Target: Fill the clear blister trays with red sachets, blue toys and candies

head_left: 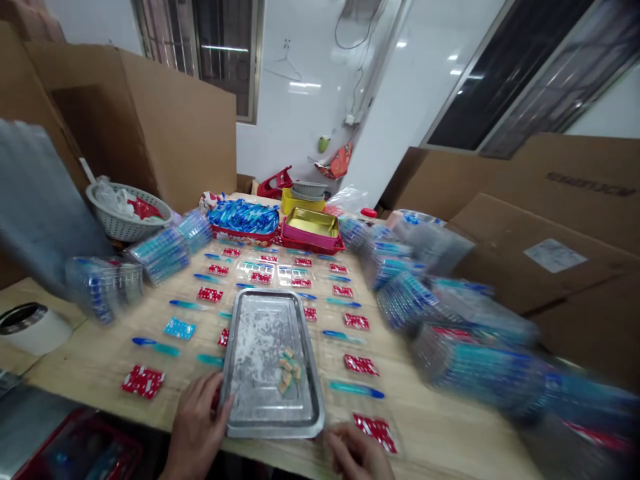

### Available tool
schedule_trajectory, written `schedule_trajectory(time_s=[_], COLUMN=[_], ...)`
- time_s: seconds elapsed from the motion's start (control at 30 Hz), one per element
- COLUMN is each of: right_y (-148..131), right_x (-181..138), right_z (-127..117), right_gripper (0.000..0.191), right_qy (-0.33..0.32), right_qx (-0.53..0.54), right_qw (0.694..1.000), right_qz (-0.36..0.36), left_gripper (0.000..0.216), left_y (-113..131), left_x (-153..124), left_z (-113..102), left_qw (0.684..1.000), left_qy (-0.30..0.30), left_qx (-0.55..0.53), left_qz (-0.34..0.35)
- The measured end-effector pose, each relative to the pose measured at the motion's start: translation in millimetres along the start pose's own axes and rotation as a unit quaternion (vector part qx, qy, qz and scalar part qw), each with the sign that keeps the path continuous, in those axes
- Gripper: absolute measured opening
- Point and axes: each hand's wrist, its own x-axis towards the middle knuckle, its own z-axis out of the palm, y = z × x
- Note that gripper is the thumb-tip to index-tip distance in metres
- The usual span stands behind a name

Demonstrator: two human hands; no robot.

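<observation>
A metal tray (255, 407) lies at the front of the table, with a few small pale pink-and-green blocks (289, 370) and white powder on it. My left hand (197, 420) rests at the tray's lower left edge, fingers extended and thumb apart against the rim. Part of a red packet shows between thumb and fingers. Just off the tray's lower right corner, my right hand (357, 453) has its fingers curled together; anything in them is hidden. Near it lie a red patterned packet (375, 432) and a blue pen-like item (357, 389) in clear plastic packaging.
Rows of clear packs with red packets cover the table (440, 427). Stacked packs (480, 367) line the right side, blurred. Farther back are a bin of blue pen-like items (245, 217), a pink-and-gold tin (313, 225) and a basket (125, 212). Tape (33, 327) lies left.
</observation>
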Motion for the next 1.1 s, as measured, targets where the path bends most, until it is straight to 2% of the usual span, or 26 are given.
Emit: schedule_trajectory(time_s=[0.07,0.13,0.2,0.23,0.33,0.47,0.57,0.73,0.87,1.1], right_y=[-12,-26,-41,-47,-63,-69,-66,-62,-68,-74], right_x=[9,25,45,54,76,89,91,93,95,100], right_z=[-9,-10,-5,-1,12,20,19,11,8,17], right_gripper=[0.043,0.029,0.018,0.018,0.029,0.023,0.021,0.022,0.02,0.017], right_qy=[0.046,0.062,0.046,0.032,-0.014,-0.037,-0.034,-0.03,-0.074,-0.086], right_qx=[-0.08,-0.147,-0.203,-0.233,-0.334,-0.411,-0.403,-0.326,-0.262,-0.279], right_qw=[0.993,0.973,0.949,0.937,0.901,0.873,0.878,0.911,0.935,0.933], right_qz=[-0.076,-0.164,-0.236,-0.259,-0.275,-0.259,-0.256,-0.249,-0.228,-0.209], left_gripper=[0.024,0.017,0.014,0.014,0.023,0.022,0.018,0.019,0.016,0.018], left_y=[14,36,59,69,86,88,83,78,78,75], left_x=[8,20,36,44,65,80,81,80,82,81], left_z=[4,12,22,29,48,65,70,70,65,65], left_qw=[0.998,0.994,0.983,0.977,0.962,0.947,0.954,0.966,0.958,0.929], left_qy=[-0.01,-0.083,-0.168,-0.201,-0.256,-0.294,-0.285,-0.252,-0.258,-0.253], left_qx=[0.026,0.026,0.033,0.04,0.078,0.115,0.085,-0.041,-0.1,-0.242], left_qz=[0.05,0.072,0.065,0.059,0.05,0.053,0.042,-0.041,-0.074,-0.117])
